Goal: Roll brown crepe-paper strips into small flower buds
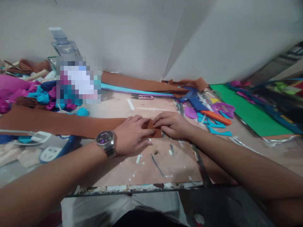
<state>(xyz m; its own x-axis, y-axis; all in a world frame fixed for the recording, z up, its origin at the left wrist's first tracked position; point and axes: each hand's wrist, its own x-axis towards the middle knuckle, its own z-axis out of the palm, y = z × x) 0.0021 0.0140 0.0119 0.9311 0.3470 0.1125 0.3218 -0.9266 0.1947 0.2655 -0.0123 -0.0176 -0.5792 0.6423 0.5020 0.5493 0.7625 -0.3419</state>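
Observation:
A long brown strip (61,123) of thin sheet material, possibly foam or felt, runs across the table from the left edge to the middle. My left hand (130,134), with a watch (105,140) on its wrist, lies over the strip near its right end, fingers stretched out and pressing down. At that end a small flap appears folded over. My right hand (174,124) has its fingertips closed on the flap's edge, with thumb and forefinger close together. The two hands' fingers nearly meet there, and part of the strip's end is hidden beneath them.
Behind lie another brown strip (137,83) and a utility knife (142,97). An orange-handled tool (216,117) sits among blue and purple scraps at right, beside a green sheet (255,108). Crumpled coloured material (42,94), a clear bottle (65,44) and a white-and-blue device (50,146) are at left.

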